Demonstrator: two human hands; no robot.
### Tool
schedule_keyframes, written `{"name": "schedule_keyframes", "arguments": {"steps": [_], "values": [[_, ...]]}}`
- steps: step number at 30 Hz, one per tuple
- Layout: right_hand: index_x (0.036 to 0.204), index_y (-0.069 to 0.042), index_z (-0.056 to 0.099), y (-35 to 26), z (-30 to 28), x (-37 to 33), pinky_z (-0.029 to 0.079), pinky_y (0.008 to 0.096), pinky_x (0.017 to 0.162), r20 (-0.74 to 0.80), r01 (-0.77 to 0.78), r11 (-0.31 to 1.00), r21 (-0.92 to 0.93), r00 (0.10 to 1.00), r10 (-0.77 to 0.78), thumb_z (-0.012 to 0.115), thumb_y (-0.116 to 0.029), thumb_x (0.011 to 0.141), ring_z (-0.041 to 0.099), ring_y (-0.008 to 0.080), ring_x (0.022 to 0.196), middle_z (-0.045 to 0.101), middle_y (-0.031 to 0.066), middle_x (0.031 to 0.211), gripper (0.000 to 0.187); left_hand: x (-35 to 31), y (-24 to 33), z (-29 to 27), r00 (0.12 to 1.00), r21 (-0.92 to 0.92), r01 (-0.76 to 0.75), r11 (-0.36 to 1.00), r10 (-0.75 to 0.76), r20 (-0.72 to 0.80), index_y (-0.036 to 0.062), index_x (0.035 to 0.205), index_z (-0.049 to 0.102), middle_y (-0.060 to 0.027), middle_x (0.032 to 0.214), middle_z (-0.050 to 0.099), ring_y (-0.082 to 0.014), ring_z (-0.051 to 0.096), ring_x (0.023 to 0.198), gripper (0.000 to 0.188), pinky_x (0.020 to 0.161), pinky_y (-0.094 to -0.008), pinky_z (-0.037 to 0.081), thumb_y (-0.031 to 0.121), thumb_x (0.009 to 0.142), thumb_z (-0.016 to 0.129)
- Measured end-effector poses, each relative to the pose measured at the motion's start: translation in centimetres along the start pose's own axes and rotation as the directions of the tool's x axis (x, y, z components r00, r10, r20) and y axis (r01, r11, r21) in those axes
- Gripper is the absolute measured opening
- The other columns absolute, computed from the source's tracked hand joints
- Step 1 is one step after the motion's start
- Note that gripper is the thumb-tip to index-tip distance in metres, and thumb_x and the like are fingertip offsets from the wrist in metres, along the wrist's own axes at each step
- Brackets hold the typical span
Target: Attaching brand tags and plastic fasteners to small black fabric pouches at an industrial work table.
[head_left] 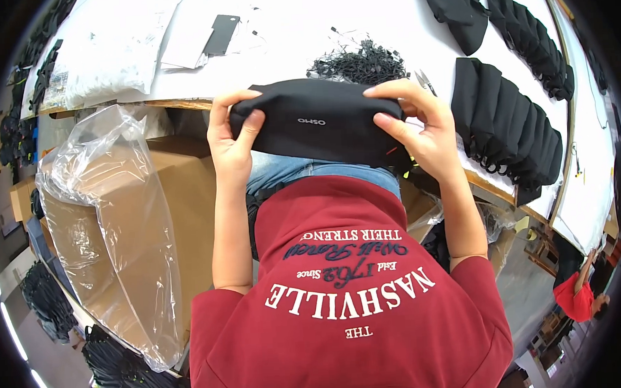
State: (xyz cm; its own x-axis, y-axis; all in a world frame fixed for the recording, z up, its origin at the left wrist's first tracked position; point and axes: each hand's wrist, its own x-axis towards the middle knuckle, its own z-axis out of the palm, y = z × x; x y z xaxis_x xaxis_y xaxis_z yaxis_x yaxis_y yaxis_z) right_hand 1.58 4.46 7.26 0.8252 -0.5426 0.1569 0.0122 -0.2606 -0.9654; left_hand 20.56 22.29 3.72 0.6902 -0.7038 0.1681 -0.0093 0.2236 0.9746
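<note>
Stretched between my two hands is a black soft fabric pouch (294, 138) with a small pale print and a small orange mark near its lower right corner. My left hand (232, 138) pinches its left end, thumb in front and fingers over the top. At the other end, my right hand (424, 123) grips the upper right corner the same way. The pouch is held just above my lap, at the table's front edge. Behind it, a heap of small black cords or tags (363, 61) lies on the white table (283, 36).
Rows of black pouches (505, 119) stand at the right, beside scissors (425, 81). A larger black bag (455, 11) lies farther back. Plastic bags (114, 57) and a black card (222, 35) rest at the left. Below is a plastic-covered cardboard box (129, 236). A person in red (573, 297) is far right.
</note>
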Motion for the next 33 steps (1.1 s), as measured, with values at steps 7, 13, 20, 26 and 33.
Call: {"name": "schedule_keyframes", "arguments": {"steps": [7,13,20,26,33], "values": [[0.101,-0.005,0.066,-1.1,-1.5,-1.4,0.039,0.0176,0.051,0.165,-0.353,0.935,-0.029,0.921,0.353,0.069,-0.008,0.076,0.050,0.0026,0.055,0.063,0.0002,0.092,0.025,-0.5,-0.7,-0.2,1.000,0.231,-0.008,0.973,0.004,0.020,0.0033,0.094,0.056,-0.0025,0.094,0.053,-0.0123,0.047,0.092,0.010,0.085,-0.0238,0.035,0.007,0.085,0.059],[0.108,-0.008,0.062,-2.2,-5.9,-4.5,0.038,0.0180,0.049,-0.254,-0.377,0.925,0.035,0.892,0.373,0.070,-0.013,0.078,0.050,0.0011,0.051,0.054,-0.0030,0.054,0.031,0.4,-1.1,0.1,0.966,0.111,0.099,0.989,-0.122,0.227,0.0016,0.135,0.031,-0.0178,0.117,0.053,-0.0143,0.057,0.079,0.045,0.068,-0.0240,0.045,0.024,0.098,0.043],[0.109,-0.007,0.062,-2.4,-14.6,-10.2,0.041,0.0191,0.047,-0.897,-0.517,0.767,-0.379,0.411,-0.166,0.070,-0.010,0.080,0.054,0.0041,0.054,0.060,0.0077,0.102,0.030,-0.2,-2.9,-0.4,0.926,0.116,0.307,0.945,-0.325,0.193,0.0002,0.122,0.048,-0.0136,0.109,0.057,-0.0131,0.057,0.078,0.031,0.073,-0.0245,0.043,0.017,0.096,0.044],[0.118,-0.011,0.055,-0.5,-25.8,-17.6,0.049,0.0300,0.060,-0.895,-0.765,0.515,-0.387,0.178,-0.409,0.063,-0.019,0.083,0.063,0.0202,0.064,0.061,0.0142,0.102,0.037,-0.1,-3.8,-0.4,0.894,0.026,0.408,0.913,-0.406,0.189,0.0003,0.119,0.050,-0.0120,0.105,0.058,-0.0119,0.056,0.079,0.027,0.074,-0.0239,0.044,0.015,0.096,0.044],[0.121,-0.019,0.052,5.0,-35.0,-24.2,0.047,0.0438,0.081,-0.886,-0.923,0.124,-0.364,0.303,-0.351,0.061,-0.022,0.081,0.059,0.0363,0.093,0.058,0.0176,0.103,0.041,-0.1,-4.2,-0.2,0.861,0.052,0.451,0.891,-0.450,0.237,0.0003,0.110,0.054,-0.0105,0.096,0.061,-0.0119,0.056,0.077,0.022,0.074,-0.0239,0.045,0.014,0.095,0.046]]}}
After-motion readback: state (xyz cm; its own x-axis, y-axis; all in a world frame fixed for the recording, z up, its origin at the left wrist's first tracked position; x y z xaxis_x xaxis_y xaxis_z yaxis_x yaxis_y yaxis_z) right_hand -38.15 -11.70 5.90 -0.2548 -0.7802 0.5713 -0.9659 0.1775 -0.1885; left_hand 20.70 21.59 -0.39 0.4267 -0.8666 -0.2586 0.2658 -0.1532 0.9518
